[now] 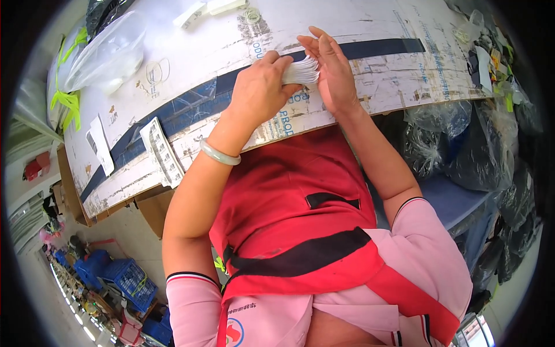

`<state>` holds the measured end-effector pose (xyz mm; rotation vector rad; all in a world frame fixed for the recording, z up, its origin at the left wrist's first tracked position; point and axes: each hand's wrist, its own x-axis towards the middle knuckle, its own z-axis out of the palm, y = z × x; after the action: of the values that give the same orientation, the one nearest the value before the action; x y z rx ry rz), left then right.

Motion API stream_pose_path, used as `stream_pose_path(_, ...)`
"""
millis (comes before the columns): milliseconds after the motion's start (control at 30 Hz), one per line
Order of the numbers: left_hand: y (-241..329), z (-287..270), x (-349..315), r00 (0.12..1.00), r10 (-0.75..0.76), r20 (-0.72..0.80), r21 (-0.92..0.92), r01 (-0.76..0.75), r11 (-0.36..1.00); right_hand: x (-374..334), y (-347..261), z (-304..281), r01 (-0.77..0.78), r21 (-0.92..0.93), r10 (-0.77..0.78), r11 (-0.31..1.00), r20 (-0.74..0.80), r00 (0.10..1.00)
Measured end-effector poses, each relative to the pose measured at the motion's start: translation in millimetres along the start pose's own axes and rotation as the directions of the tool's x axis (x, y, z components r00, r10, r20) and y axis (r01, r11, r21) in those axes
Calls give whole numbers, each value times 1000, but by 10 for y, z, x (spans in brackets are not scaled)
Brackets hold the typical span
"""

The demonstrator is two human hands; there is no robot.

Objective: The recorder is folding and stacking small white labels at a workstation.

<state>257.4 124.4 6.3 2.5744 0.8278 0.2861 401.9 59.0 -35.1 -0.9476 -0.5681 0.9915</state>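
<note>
A thick stack of white paper slips [301, 71] is gripped at its left end between the thumb and fingers of my left hand [259, 87]. Its free edges fan out toward the right. Just beside those edges is my right hand [336, 74], palm turned toward the stack and fingers apart. Whether its palm touches the slips I cannot tell. Both hands are over the worktable [370, 75], which is covered with worn, printed white cardboard and crossed by a dark tape strip [384, 48].
Printed label strips [162, 151] and a narrow white slip [100, 144] lie at the left. Small white bundles [225, 6] and rubber bands [251, 15] lie at the far side. A clear plastic bag [110, 55] sits far left; dark bagged goods [483, 144] crowd the right. Blue crates [130, 283] stand lower left.
</note>
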Motion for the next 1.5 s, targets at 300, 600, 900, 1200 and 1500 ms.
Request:
stream_pose_path(300,-92,69,6,999,12,-35,-10,-13,1000,33,-226,-176,84,-404,2,911,209,978)
stream_pose_path(600,22,125,108,978,178,-110,370,-126,921,-39,-159,-279,226,-778,45,586,310,950)
stream_pose_path(900,-305,-15,-35,986,17,-166,-42,-25,999,136,-146,-73,40,-552,60,833,161,985)
stream_pose_path(1200,-1222,-986,-1251,777,-627,-56,-950,153,273,318,646,1117,476,-704,17,527,568,823)
stream_pose_path(1500,-1157,-859,-1707,781,-625,11,-994,76,77,365,893,1401,616,-771,8,164,625,781)
